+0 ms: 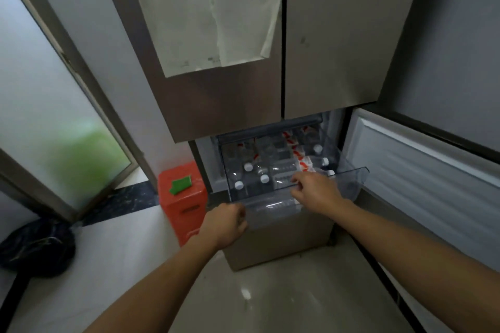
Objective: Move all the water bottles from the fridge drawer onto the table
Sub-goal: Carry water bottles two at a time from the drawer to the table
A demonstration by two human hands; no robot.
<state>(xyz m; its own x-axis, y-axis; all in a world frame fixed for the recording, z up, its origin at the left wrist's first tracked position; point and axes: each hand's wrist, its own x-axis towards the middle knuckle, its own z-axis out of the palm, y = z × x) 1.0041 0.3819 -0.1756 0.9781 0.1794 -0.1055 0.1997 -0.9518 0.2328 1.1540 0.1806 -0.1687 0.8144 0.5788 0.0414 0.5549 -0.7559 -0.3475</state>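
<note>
The clear plastic fridge drawer (351,174) is pulled out under the closed upper doors. Several clear water bottles (281,170) with white caps (264,178) lie inside it, some with red and white labels (301,161). One more bottle (273,207) lies along the drawer's front. My right hand (316,192) reaches over the front rim and its thumb and fingers pinch that rim. My left hand (226,224) is a curled fist at the drawer's front left corner. I see nothing in it.
The lower fridge door (422,170) stands open on the right. A brown box (276,246) sits on the floor under the drawer and a red stool (181,205) stands to its left. A dark bag (38,246) lies at the far left by a frosted glass door.
</note>
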